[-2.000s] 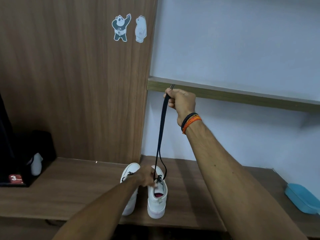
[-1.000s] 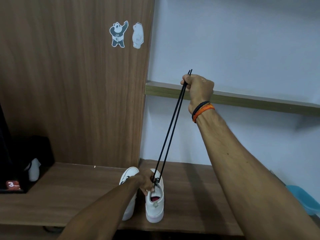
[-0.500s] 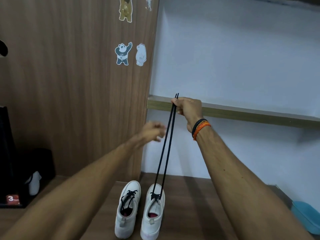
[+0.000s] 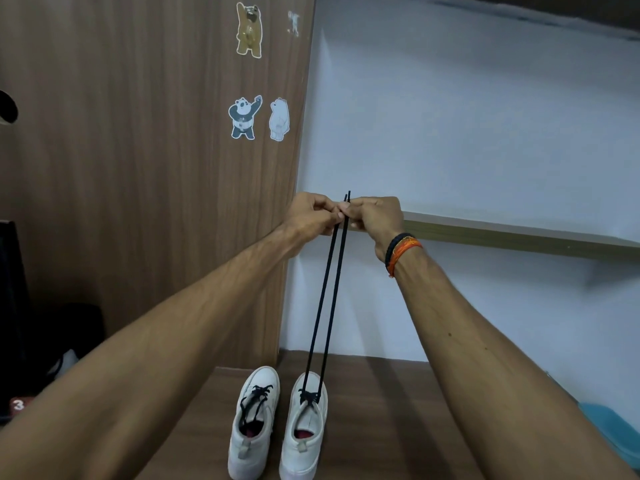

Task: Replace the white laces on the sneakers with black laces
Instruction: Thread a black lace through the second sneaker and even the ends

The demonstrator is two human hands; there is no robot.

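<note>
Two white sneakers stand side by side on the wooden desk (image 4: 398,410), toes away from me. The left sneaker (image 4: 254,424) is fully laced in black. From the front eyelets of the right sneaker (image 4: 306,431) two strands of a black lace (image 4: 329,299) run taut and straight up. My right hand (image 4: 375,218) grips both strands near their tips at shelf height. My left hand (image 4: 311,214) meets it there and pinches the lace ends with thumb and fingertips. The two tips stick up just above the fingers.
A wooden cabinet panel (image 4: 138,168) with bear stickers (image 4: 258,117) rises on the left. A wall shelf (image 4: 519,233) runs behind my hands. A blue plastic container (image 4: 613,431) lies at the desk's right edge. Dark objects (image 4: 41,341) sit at the far left.
My left hand left the right sneaker, rose and now pinches the lace ends beside my right hand. The camera tilted up; the lace stays taut.
</note>
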